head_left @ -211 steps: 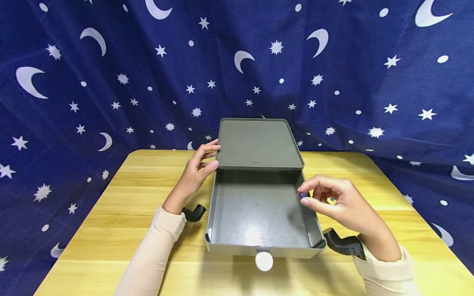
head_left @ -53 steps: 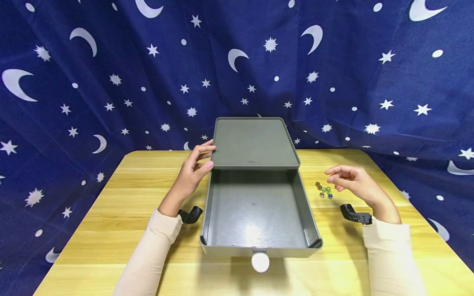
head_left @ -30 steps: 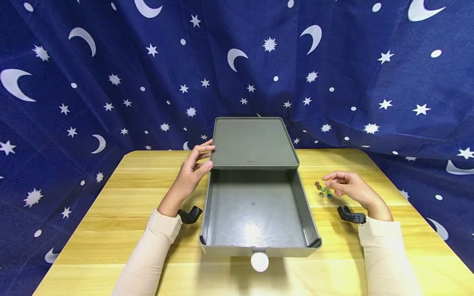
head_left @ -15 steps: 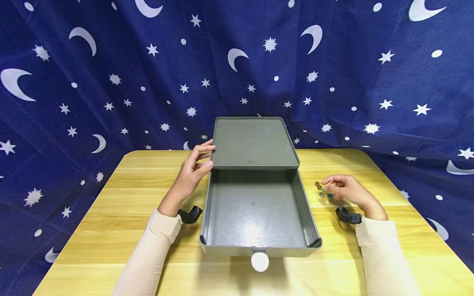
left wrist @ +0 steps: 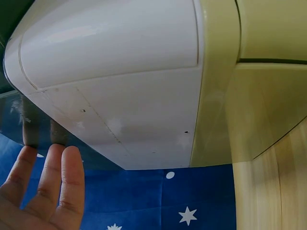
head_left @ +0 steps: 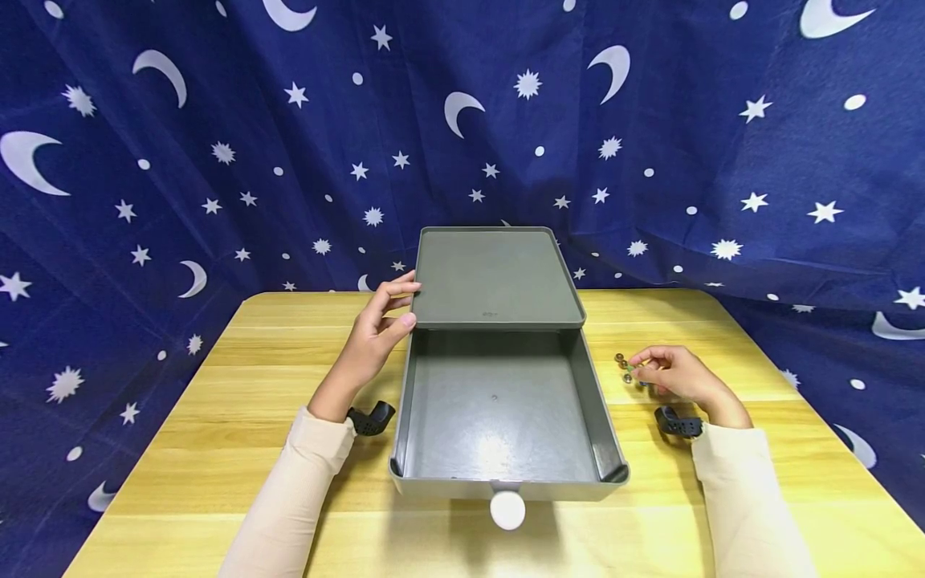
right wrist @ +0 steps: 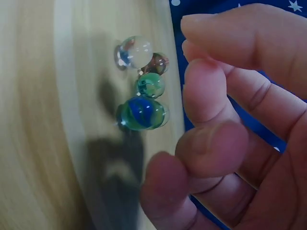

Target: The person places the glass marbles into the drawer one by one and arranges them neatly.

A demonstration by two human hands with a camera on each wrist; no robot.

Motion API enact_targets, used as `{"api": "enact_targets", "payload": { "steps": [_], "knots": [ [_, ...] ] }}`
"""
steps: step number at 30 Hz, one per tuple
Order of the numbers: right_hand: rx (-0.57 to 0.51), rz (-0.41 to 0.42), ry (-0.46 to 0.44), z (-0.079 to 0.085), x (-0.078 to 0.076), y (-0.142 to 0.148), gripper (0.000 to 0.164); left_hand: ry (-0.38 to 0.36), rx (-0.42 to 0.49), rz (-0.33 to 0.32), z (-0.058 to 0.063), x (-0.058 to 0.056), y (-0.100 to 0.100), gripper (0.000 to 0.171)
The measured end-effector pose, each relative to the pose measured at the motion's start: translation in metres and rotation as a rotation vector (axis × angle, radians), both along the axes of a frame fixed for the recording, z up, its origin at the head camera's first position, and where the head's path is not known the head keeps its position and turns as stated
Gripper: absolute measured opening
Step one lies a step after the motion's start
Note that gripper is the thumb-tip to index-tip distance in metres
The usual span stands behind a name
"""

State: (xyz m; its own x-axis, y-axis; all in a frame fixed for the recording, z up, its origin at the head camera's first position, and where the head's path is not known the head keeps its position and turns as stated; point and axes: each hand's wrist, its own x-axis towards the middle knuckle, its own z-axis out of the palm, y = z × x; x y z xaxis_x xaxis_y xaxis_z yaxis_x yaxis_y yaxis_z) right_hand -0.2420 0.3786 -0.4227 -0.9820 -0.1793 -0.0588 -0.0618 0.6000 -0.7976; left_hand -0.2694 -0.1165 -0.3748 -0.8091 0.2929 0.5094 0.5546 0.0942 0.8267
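Note:
My right hand (head_left: 675, 375) hovers over several glass marbles (head_left: 619, 358) on the table, right of a grey drawer box (head_left: 499, 277). The right wrist view shows its loosely bent fingers holding nothing, close to a clear marble (right wrist: 137, 51), a brownish marble (right wrist: 160, 62), a green marble (right wrist: 150, 86) and a blue-green marble (right wrist: 139, 113). My left hand (head_left: 368, 345) rests against the left side of the box, fingers and thumb apart. In the left wrist view the fingertips of the left hand (left wrist: 48, 191) touch the box's wall (left wrist: 144, 115).
The drawer (head_left: 499, 409) is pulled out toward me, with a round white knob (head_left: 507, 510) on its front. A wooden table (head_left: 217, 449) carries everything. Behind it hangs a dark blue curtain (head_left: 347, 136) with moons and stars.
Seven seconds ago my right hand pinched a dark blue marble above the drawer's right edge. Since then it has moved right, without that marble, then down and left onto the marbles. The left hand stays put.

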Motion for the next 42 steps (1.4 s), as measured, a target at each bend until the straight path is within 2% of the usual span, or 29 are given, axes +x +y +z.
{"api": "enact_targets", "payload": {
  "steps": [6,20,32,42],
  "knots": [
    [0.036,-0.003,0.009,-0.0045,-0.0008,0.0008,0.026,0.003,-0.001,0.002,0.0000,0.0001,0.0001,0.050],
    [0.172,-0.018,0.020,-0.0037,-0.0004,-0.0030,0.022,-0.001,-0.007,-0.001,0.0013,0.0005,0.0005,0.050],
    [0.191,-0.020,0.034,-0.0068,-0.0012,-0.0037,0.022,-0.004,-0.012,-0.005,0.0011,0.0001,-0.0008,0.050],
    [0.199,-0.057,0.006,-0.0103,-0.0028,-0.0061,0.022,-0.008,-0.017,0.000,0.0013,0.0008,-0.0008,0.049]
  ]
}}
